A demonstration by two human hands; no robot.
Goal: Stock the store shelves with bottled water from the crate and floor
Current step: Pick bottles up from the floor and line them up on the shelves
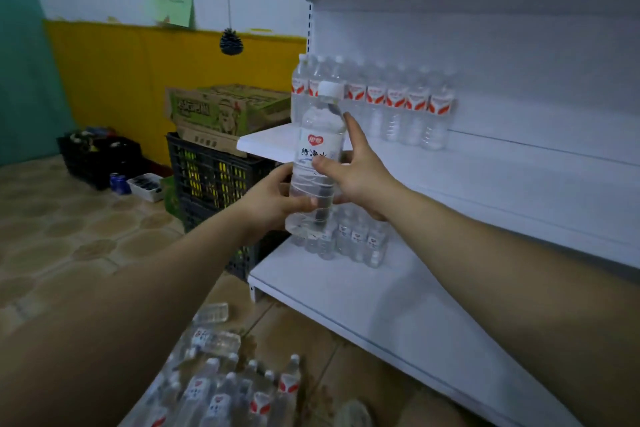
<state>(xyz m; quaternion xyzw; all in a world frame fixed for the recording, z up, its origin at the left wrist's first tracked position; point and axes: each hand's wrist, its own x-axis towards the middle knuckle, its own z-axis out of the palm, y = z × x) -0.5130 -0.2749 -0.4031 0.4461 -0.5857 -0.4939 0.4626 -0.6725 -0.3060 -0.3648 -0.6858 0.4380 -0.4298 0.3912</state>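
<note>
Gripping a clear water bottle point(317, 163) with a white cap, a person held it upright in the air in front of the left end of the upper shelf point(485, 177), above the lower shelf point(363, 305). The left hand point(273, 199) was wrapped round the bottle's lower body, fingers curled across the front. The right hand point(360, 166) held it at the label, thumb laid on the front and forefinger stretched up beside the bottle's shoulder.

Behind the bottle, a row of bottles point(398, 107) with red-and-white labels stood against the back panel of the upper shelf, filling its left part. On the lower shelf, a cluster of bottles point(356, 236) stood near the left edge, partly hidden by the hands. Loose bottles point(225, 392) covered the tiled floor point(69, 236) at the person's feet, some upright and some on their sides.

Left of the shelving, a black crate point(214, 177) carried green-printed cardboard boxes point(228, 107). Farther left, a second crate point(100, 156) sat by the yellow wall, with blue cans point(119, 183) just beside it. A pine cone point(230, 42) hung on a cord, and a green paper point(171, 0) was taped to the wall.
</note>
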